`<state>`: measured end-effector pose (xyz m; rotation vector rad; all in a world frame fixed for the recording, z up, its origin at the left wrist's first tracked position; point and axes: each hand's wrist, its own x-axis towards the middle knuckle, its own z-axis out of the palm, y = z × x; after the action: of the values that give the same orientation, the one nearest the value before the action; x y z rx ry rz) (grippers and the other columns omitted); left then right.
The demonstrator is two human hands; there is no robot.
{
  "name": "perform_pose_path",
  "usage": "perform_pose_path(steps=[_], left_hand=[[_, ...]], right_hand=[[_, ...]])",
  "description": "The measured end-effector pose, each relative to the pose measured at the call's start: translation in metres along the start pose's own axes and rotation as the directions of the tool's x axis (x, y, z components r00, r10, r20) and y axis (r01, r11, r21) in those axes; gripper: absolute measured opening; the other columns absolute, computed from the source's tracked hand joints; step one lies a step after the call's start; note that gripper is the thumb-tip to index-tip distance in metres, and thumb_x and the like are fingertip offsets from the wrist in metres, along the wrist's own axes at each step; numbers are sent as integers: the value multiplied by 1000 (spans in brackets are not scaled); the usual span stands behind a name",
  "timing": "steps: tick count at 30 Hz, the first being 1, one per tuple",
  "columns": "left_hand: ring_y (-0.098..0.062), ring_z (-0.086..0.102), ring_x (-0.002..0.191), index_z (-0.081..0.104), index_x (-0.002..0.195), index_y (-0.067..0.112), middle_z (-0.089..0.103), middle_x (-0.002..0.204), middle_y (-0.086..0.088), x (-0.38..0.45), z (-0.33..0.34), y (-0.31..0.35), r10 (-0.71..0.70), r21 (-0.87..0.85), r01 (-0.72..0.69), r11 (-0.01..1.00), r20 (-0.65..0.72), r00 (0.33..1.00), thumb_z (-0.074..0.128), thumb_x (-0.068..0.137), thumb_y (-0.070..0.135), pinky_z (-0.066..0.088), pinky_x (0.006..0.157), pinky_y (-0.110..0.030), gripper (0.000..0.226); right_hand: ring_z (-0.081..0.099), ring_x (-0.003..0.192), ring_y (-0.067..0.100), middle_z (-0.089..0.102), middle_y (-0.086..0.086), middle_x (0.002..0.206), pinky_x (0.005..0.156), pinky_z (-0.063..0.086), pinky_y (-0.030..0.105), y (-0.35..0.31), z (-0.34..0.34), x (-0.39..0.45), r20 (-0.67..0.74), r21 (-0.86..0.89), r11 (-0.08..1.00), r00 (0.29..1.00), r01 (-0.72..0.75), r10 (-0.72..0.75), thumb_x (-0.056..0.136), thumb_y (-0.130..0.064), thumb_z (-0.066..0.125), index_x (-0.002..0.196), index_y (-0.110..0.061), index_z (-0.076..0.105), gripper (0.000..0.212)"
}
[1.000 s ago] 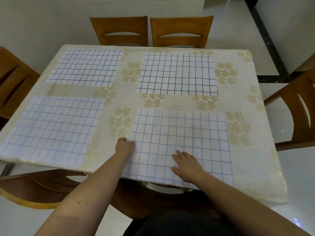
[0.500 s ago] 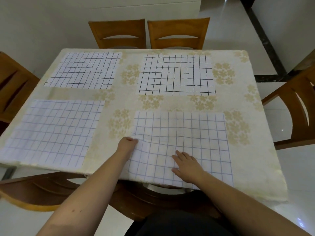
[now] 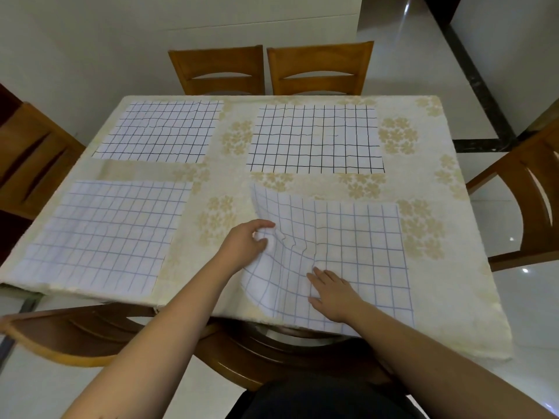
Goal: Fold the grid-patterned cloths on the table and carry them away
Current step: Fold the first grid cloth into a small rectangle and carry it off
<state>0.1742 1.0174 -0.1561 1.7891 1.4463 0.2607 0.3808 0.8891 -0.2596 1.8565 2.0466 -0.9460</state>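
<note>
A person's left hand (image 3: 246, 244) pinches the lifted nine-o'clock edge of the near white blue-gridded cloth (image 3: 348, 246), ready to fold toward three o'clock, where the flat, relaxed right hand (image 3: 331, 293) pins it to the surface (image 3: 447, 297).

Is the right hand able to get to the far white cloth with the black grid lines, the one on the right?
Probably yes. The right hand lies flat on the near blue-grid cloth, holding nothing, and only bare floral tablecloth separates it from the far black-grid cloth. It would likely need a forward lean.
</note>
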Motion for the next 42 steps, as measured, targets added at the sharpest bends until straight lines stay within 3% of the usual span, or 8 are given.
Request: perform_pose_path(steps=[6, 12, 18, 23, 27, 34, 39, 42], left_hand=[[-20, 52, 122, 50, 138, 26, 49, 144, 1, -4, 9, 40, 142, 207, -148, 967, 42, 989, 57, 94, 17, 37, 91, -20, 46], [-17, 55, 116, 46, 142, 23, 45, 147, 2, -2, 37, 78, 234, 211, -253, 944, 111, 966, 53, 97, 21, 31, 86, -14, 46], [-23, 52, 121, 41, 146, 23, 40, 151, 1, 0, 85, 111, 304, 175, -345, 922, 223, 926, 46, 100, 29, 36, 97, -24, 47], [-22, 58, 110, 26, 152, 26, 40, 151, -2, -1, 121, 114, 293, 138, -365, 921, 374, 880, 43, 102, 32, 39, 89, -23, 53], [-14, 64, 103, 17, 151, 42, 38, 152, 7, 1, 139, 103, 321, 42, -379, 924, 453, 832, 41, 99, 47, 52, 91, -38, 57], [-7, 55, 115, 22, 151, 36, 39, 151, 7, 11, 145, 77, 284, 62, -337, 939, 413, 865, 42, 100, 43, 45, 97, -28, 55], [-12, 37, 137, 24, 153, 26, 31, 156, 3, 21, 150, 50, 230, 177, -320, 931, 395, 889, 42, 102, 29, 31, 110, -24, 54], [-19, 20, 147, 20, 153, 19, 19, 160, -2, 27, 159, 28, 239, 399, -406, 822, 406, 882, 30, 101, 37, 19, 119, -32, 57]], right_hand=[[18, 145, 19, 18, 2, 160, 117, 14, 33, 9, -18, -4, -87, 278, 961, 996, 8, 17, 102, -39, 37, 153, -18, 15, 60], [35, 137, 15, 33, 1, 154, 108, 25, 25, 22, -47, -21, -205, 663, 748, 955, -25, 213, 102, -38, 39, 150, -20, 30, 52], [51, 122, 24, 53, 9, 138, 88, 36, 25, 57, -73, -45, -309, 737, 672, 852, -65, 422, 103, -31, 38, 139, -16, 47, 40], [56, 116, 28, 57, 11, 133, 92, 41, 32, 91, -69, -59, -320, 765, 638, 808, -89, 496, 103, -30, 37, 133, -13, 51, 38], [59, 108, 26, 60, 9, 126, 89, 44, 34, 104, -64, -64, -296, 817, 570, 783, -89, 547, 102, -38, 33, 127, -17, 54, 38], [45, 128, 25, 44, 10, 145, 101, 34, 31, 118, -56, -67, -366, 788, 606, 708, -111, 604, 102, -38, 38, 145, -13, 38, 49], [34, 138, 24, 36, 7, 152, 113, 26, 36, 120, -43, -58, -338, 670, 727, 810, -151, 480, 102, -38, 38, 149, -14, 32, 53], [31, 140, 22, 35, 5, 153, 113, 23, 33, 116, -30, -52, -327, 477, 862, 875, -173, 356, 102, -40, 33, 150, -15, 29, 55]])
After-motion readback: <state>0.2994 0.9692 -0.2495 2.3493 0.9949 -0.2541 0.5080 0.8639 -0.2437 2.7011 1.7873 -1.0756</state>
